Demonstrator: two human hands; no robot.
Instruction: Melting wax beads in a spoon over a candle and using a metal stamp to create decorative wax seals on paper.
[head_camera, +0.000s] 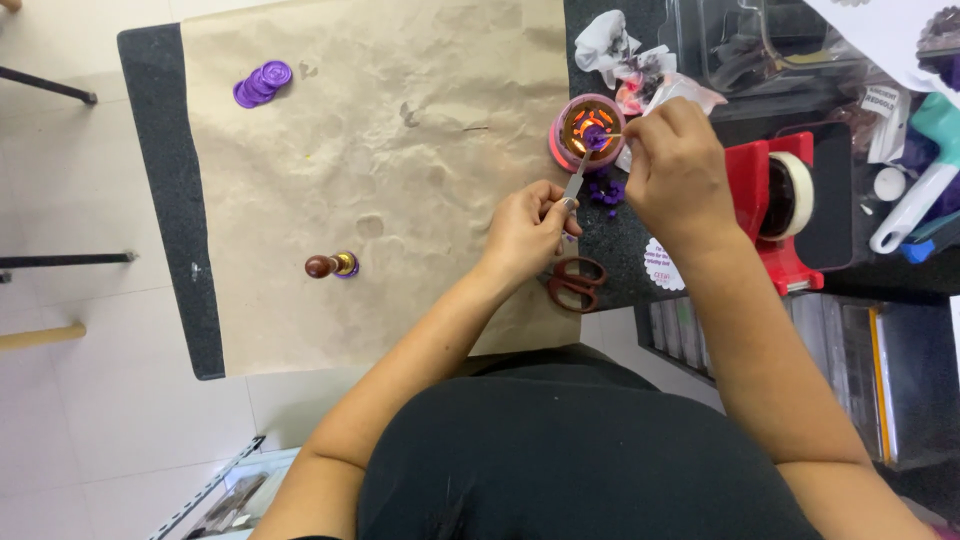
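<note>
At the right edge of the brown paper sheet (380, 150), a pink wax warmer (588, 130) glows on the dark surface (160, 200). Left hand (525, 232) is clamped on a metal spoon (576, 178), tip over the warmer. Right hand (675, 170) pinches something small at the warmer's rim; cannot tell what. Purple wax bits (606, 190) lie just beside. Scissors (576, 283) near left hand.

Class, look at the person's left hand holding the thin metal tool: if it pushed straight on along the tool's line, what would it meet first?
The left hand points up-right along the metal tool, so it would probably meet the pink melting pot with purple wax first; depth is unclear.
</note>
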